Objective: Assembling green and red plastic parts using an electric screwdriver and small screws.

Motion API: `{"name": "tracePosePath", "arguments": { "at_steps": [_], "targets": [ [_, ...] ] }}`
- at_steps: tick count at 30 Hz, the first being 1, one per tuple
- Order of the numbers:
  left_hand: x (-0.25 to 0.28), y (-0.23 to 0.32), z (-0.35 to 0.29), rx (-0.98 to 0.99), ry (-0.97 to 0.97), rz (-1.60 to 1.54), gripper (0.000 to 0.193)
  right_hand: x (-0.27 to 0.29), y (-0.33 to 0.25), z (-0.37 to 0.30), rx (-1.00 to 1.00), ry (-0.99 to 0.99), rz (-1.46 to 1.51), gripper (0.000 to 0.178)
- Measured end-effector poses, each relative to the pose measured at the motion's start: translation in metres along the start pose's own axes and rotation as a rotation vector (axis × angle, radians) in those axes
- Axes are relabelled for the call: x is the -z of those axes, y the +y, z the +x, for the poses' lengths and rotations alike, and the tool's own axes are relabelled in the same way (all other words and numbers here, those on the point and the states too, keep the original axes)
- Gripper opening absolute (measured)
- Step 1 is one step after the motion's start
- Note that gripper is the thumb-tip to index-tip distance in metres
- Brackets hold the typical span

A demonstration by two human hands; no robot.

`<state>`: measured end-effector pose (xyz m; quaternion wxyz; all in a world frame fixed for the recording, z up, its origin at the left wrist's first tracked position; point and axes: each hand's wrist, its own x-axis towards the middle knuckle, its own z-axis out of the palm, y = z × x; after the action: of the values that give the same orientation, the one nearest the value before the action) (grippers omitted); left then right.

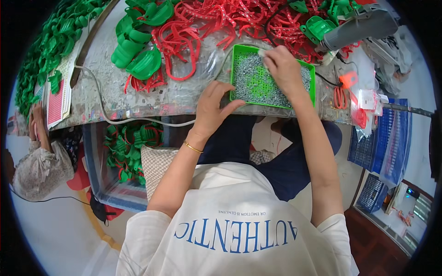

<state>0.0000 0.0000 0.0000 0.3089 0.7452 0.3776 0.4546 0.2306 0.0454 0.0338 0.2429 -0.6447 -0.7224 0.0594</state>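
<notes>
Blue crates (364,148) stand at right, a co-worker (43,169) at left

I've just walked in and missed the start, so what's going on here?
A person at a cluttered workbench has the right hand over a green tray of small grey pieces, something whitish at its fingertips. The left hand, thumb spread, is at the tray's near left corner. Red straps and curved green plastic pieces lie heaped around the bench's far side.
</notes>
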Motion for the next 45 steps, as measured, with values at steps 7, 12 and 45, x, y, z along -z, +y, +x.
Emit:
{"name": "tracePosePath", "arguments": {
  "at_steps": [7,12,45],
  "targets": [
    [-0.007,0.004,-0.001,-0.004,0.029,-0.023,0.036,0.021,-0.013,-0.028,0.39,-0.222,0.194,0.016],
    [-0.001,0.004,-0.001,0.006,0.002,0.004,0.036,0.017,0.002,-0.033,0.074,0.019,0.098,0.016],
    [0.003,0.002,-0.003,0.02,-0.001,0.0,0.036,0.036,-0.009,-0.029,0.04,-0.131,0.296,0.015]
  ]
}}
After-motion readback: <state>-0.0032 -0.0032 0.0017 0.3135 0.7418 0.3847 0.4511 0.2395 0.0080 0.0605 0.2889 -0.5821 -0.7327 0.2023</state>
